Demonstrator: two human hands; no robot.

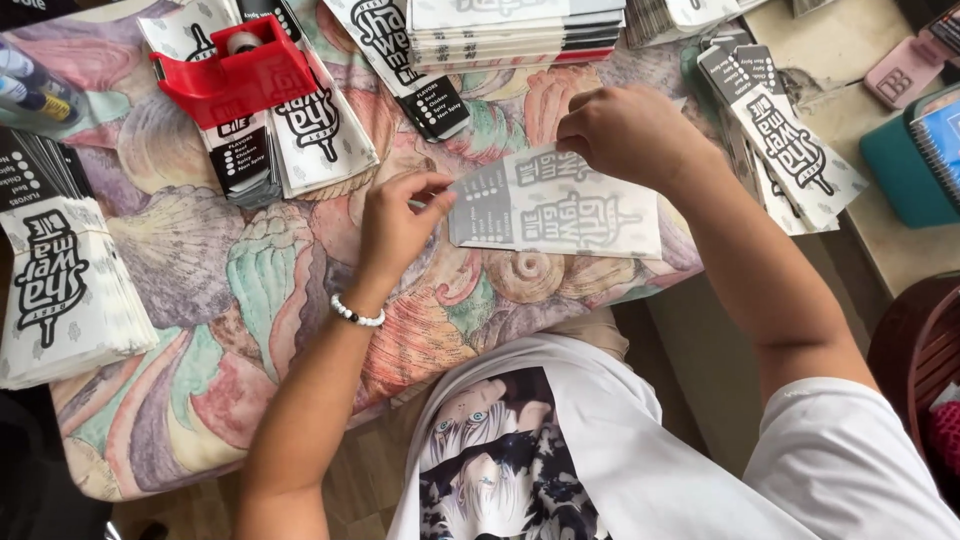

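A shell-patterned cloth (200,270) covers the table. At centre lies a translucent printed paper sleeve (560,205), long axis three to nine o'clock. The right hand (625,130) pinches its twelve o'clock edge; the left hand (395,225), fingers (435,195) closed, pinches the nine o'clock end.

A flat white paper sleeve (556,205) with black printing, seen from its back, lies level beside the red tape dispenser (236,68).

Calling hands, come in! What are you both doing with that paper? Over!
Left hand pinching the left end of the flat white printed paper sleeve. Right hand gripping its top edge. Sleeve over the seashell-pattern cloth. Nothing blocking.
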